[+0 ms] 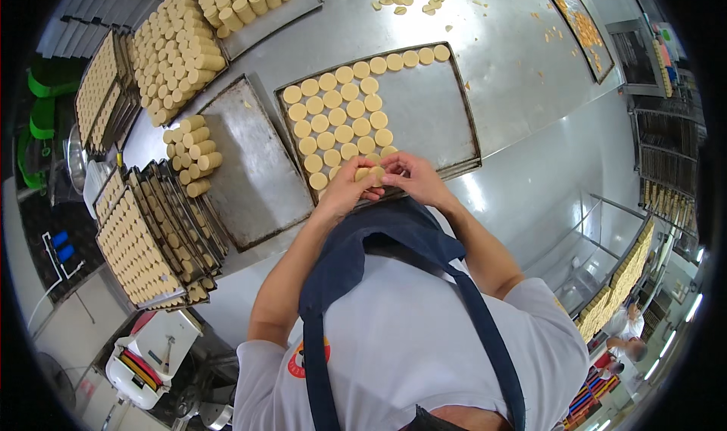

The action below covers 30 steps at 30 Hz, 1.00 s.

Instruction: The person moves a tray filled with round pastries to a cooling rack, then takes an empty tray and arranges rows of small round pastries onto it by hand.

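Rows of pale round dough discs [337, 117] lie on the left part of a metal baking tray [431, 107], with one row running along its far edge. At the tray's near edge, my left hand [347, 185] holds a short stack of dough discs [363, 175] between thumb and fingers. My right hand [413, 175] is beside it, its fingertips at a disc [376, 174] at the end of that stack. Whether those fingertips grip the disc or only touch it cannot be told. My hands cover part of the nearest discs.
To the left lies another metal tray [255, 164] with stacked dough discs [196, 147] at its far left. Piled filled trays [142, 243] stand beyond it. More stacks [179, 56] fill trays at the upper left. Loose disc scraps [429, 2] lie on the steel table [511, 62]. People [625, 334] are far right.
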Each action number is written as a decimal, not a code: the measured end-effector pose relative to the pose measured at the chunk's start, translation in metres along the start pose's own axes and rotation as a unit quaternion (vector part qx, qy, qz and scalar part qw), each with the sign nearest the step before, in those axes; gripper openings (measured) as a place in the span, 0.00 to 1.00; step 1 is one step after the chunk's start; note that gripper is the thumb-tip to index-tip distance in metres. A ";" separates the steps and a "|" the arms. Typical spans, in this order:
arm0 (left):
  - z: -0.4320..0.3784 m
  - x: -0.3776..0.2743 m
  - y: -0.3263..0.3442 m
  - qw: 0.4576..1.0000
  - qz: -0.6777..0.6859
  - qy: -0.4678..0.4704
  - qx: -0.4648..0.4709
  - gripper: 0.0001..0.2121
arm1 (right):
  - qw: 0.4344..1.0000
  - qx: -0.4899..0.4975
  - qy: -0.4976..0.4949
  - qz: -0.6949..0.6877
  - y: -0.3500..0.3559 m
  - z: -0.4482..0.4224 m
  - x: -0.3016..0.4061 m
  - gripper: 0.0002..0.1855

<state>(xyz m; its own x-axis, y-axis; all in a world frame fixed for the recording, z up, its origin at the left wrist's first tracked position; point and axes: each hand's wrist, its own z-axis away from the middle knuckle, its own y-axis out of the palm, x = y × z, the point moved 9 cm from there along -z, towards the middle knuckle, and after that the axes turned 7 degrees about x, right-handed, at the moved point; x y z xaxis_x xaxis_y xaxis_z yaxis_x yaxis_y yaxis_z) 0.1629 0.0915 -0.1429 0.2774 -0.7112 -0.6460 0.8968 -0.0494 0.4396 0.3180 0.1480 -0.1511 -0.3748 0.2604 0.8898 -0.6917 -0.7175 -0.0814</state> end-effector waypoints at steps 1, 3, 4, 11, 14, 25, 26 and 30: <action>-0.002 -0.004 0.005 1.000 0.011 -0.002 0.015 0.15 | 0.999 0.030 -0.010 -0.036 0.002 -0.007 0.004 0.18; -0.005 -0.011 -0.003 0.999 -0.030 -0.001 -0.029 0.15 | 0.999 -0.005 -0.012 -0.034 -0.019 -0.029 0.012 0.18; -0.007 -0.015 -0.007 0.997 -0.052 -0.002 -0.049 0.16 | 0.999 -0.025 -0.012 -0.034 -0.033 -0.041 0.015 0.18; -0.016 -0.037 -0.021 0.993 0.085 0.057 -0.051 0.20 | 0.967 -0.234 -0.048 0.088 -0.126 -0.113 0.040 0.17; -0.023 -0.057 -0.022 0.994 0.045 0.071 -0.074 0.22 | 0.953 -0.249 -0.074 0.154 -0.130 -0.126 0.043 0.16; -0.049 -0.082 -0.010 0.994 0.013 0.101 -0.028 0.19 | 0.991 0.036 -0.120 -0.039 -0.058 -0.077 0.067 0.13; -0.051 -0.081 -0.009 0.995 0.016 0.097 -0.025 0.19 | 0.990 0.031 -0.133 -0.047 -0.059 -0.075 0.067 0.13; -0.057 -0.079 -0.002 0.995 0.034 0.092 -0.009 0.17 | 0.981 0.011 -0.167 -0.102 -0.061 -0.072 0.055 0.12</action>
<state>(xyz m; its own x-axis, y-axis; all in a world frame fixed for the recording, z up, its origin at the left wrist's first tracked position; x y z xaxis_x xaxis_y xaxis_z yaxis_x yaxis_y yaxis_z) 0.1587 0.1880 -0.1279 0.3948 -0.5713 -0.7195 0.8792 0.0076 0.4764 0.2950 0.2534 -0.1293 -0.0040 0.1764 0.9843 -0.7164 -0.6872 0.1202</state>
